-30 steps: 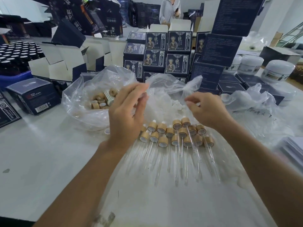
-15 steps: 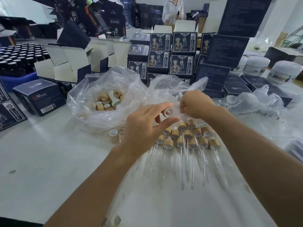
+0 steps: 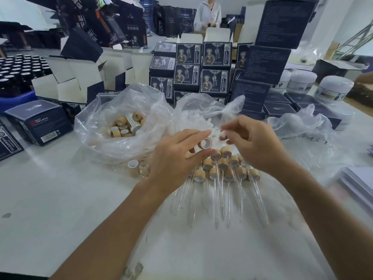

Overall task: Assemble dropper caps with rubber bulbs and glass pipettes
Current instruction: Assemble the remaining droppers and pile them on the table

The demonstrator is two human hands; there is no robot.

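My left hand [image 3: 173,158] pinches a bamboo-coloured cap ring [image 3: 205,142] between thumb and fingers, its white-lined opening facing me. Just to its right, my right hand [image 3: 254,144] pinches a small white rubber bulb [image 3: 223,133] at its fingertips, close to the ring but apart from it. Below both hands lie several assembled droppers [image 3: 222,168] with bamboo caps and glass pipettes pointing toward me. A clear bag of loose cap rings [image 3: 125,128] sits at the left; a second clear bag of white bulbs [image 3: 193,120] lies behind the hands.
One loose cap [image 3: 133,166] lies on the white table [image 3: 50,199] near the left bag. Stacks of dark printed boxes [image 3: 201,67] rise behind, open cartons [image 3: 76,77] and dark bottles [image 3: 18,69] at left, white jars [image 3: 333,87] at right. A person stands at the far back.
My right hand has come out of the bulb bag with a white bulb and moved toward the cap ring. My left hand has kept hold of the ring.
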